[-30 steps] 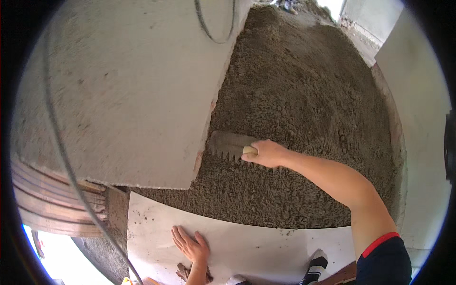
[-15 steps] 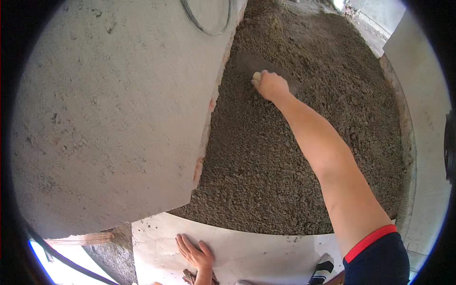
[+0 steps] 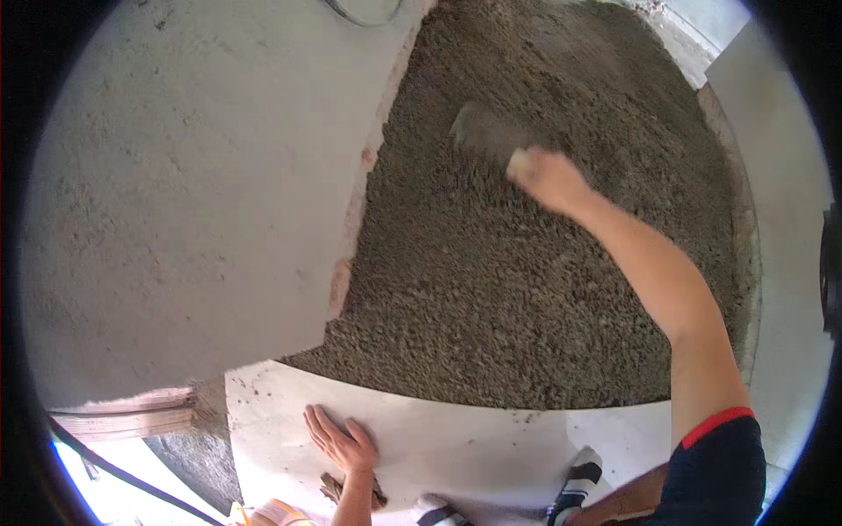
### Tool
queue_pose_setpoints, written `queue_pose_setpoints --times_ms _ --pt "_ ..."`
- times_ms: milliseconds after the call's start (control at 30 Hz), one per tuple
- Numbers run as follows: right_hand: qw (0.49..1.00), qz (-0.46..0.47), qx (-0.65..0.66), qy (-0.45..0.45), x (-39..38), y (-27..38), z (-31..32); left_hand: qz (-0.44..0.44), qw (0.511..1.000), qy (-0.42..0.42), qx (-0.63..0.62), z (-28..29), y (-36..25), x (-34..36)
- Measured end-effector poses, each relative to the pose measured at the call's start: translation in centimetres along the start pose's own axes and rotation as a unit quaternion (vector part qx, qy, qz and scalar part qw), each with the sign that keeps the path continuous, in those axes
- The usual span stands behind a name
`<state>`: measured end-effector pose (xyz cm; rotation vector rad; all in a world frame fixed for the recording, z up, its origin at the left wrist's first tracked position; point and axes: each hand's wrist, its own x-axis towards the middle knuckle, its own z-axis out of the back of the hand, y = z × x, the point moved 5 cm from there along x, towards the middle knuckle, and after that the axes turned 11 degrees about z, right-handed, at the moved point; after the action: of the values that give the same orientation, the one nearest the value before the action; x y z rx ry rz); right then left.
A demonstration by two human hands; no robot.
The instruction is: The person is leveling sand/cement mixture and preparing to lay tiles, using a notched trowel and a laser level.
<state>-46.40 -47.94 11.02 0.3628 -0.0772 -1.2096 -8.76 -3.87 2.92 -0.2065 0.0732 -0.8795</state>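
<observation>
My right hand (image 3: 553,182) is closed round the pale handle of a flat trowel, its arm stretched out over the floor. The trowel's grey blade (image 3: 491,131), smeared by motion, reaches left from the hand across a bed of damp grey-brown mortar (image 3: 500,289). Under the blade the surface looks coarse and crumbly; farther back it appears somewhat smoother. With fingers stretched out, my left hand (image 3: 344,444) rests flat on a large white tile (image 3: 491,430) along the near edge of the mortar. A brown crumpled piece (image 3: 331,487) lies beside my left wrist.
A rough plastered wall (image 3: 193,193) with a chipped edge borders the mortar on the left. Another pale wall (image 3: 772,175) stands on the right. My feet in striped socks (image 3: 579,473) are on the tile. A dark cable (image 3: 123,473) runs at the lower left, near stacked planks (image 3: 127,414).
My right hand has swept right and a little nearer with the trowel, whose blade now shows to its left. My left hand stays flat on the tile. The whole view has shifted slightly.
</observation>
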Motion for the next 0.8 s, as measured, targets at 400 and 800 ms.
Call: queue_pose_setpoints --times_ms 400,800 --pt "0.927 0.186 0.106 0.309 -22.7 11.5 -8.5 0.017 1.000 -0.001 0.022 -0.1 1.1 -0.6" --pt "0.937 -0.305 0.147 -0.086 -45.2 -15.8 8.9 -0.041 0.996 -0.075 0.022 -4.0 4.5 -0.6"
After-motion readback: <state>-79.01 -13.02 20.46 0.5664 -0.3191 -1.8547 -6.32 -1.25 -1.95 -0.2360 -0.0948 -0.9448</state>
